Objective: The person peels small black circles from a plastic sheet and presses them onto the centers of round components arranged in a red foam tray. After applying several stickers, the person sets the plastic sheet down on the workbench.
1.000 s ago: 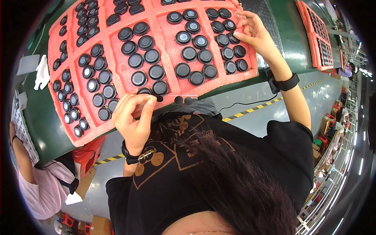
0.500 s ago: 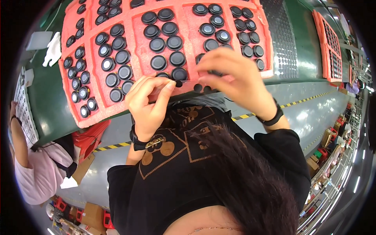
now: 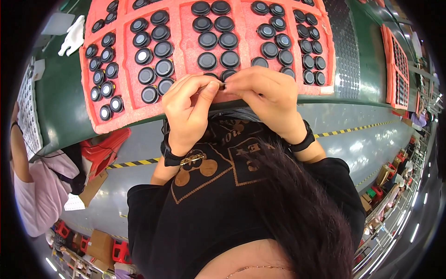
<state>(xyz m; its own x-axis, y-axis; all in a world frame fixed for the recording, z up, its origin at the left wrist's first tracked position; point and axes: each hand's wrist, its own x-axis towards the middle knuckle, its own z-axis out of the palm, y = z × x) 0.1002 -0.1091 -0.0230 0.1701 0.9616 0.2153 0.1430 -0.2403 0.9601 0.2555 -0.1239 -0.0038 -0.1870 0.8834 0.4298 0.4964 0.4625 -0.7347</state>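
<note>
In front of my chest, at the near edge of a pink foam tray (image 3: 121, 122), both hands meet fingertip to fingertip. My left hand (image 3: 191, 103) is closed, thumb and forefinger pinching a thin clear strip with black round stickers (image 3: 222, 86), seen almost edge-on. My right hand (image 3: 272, 93) is also closed, its fingertips pressed together at the strip's other end; its fingers hide most of the strip. Just beyond the hands stand rows of round black speaker-like parts (image 3: 206, 61) in the tray's compartments, some with pale centres.
A white glove (image 3: 73, 37) lies on the green table (image 3: 58, 100) left of the tray. Right of the tray is a grey sheet of round dots (image 3: 346, 51), then another pink tray (image 3: 389, 74). At the left, a person in a pink sleeve (image 3: 39, 200) sits beside a white perforated tray (image 3: 30, 121).
My right hand has come down and left to meet my left hand at the strip. The strip's black stickers, plain before, are now mostly hidden. The view has shifted slightly.
</note>
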